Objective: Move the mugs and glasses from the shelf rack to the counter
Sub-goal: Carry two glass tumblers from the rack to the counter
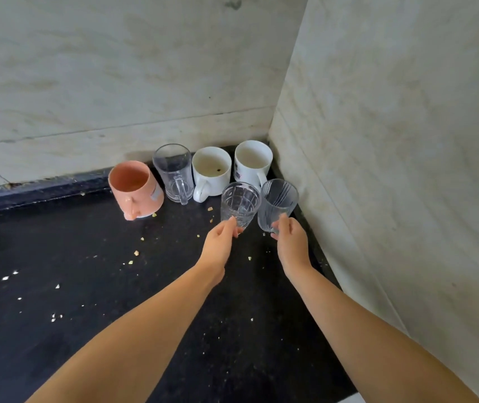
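Note:
My left hand (220,242) grips the base of a clear ribbed glass (239,203), and my right hand (290,242) grips the base of a second clear ribbed glass (277,203). Both glasses stand upright at the black counter (87,286), side by side near the corner. Behind them a row runs along the back wall: a pink mug (136,189), a clear glass mug with a handle (174,171), a plain white mug (211,173), and a white mug with a print (252,162). The shelf rack is out of view.
Pale marble walls close the counter at the back (116,82) and on the right (392,141), forming a corner. Several small crumbs lie scattered over the dark countertop, mostly to the left and middle.

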Available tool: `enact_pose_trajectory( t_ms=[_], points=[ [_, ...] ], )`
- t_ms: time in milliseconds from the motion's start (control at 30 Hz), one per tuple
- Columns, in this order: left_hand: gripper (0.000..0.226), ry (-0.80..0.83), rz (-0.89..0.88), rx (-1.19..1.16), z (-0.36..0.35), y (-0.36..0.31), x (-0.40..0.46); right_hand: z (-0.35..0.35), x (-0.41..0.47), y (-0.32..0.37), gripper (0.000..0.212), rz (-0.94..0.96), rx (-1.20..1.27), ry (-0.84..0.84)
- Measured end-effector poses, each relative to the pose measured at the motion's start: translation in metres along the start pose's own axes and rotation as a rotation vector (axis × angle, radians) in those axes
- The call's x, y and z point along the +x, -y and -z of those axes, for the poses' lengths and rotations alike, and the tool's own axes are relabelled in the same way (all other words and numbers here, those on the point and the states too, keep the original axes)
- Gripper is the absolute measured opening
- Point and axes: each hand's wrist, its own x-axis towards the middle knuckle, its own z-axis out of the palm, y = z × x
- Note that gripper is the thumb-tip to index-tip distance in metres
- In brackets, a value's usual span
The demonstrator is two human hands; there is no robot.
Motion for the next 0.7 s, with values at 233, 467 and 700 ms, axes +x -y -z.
enact_pose_trajectory(
  t_ms=[233,467,700],
  points=[
    [0.039,-0.055,-0.025,-0.059,-0.014,0.003,0.025,-0.007,0.014,-0.016,0.029,0.025,0.047,-0.002],
    [0.029,-0.035,-0.009,-0.111,-0.014,0.007,0.037,-0.013,0.019,-0.017,0.028,0.027,0.107,0.010],
    [0.033,-0.033,0.015,-0.033,-0.017,-0.003,0.036,-0.009,0.019,-0.009,0.033,0.058,-0.024,0.018]
  ],
)
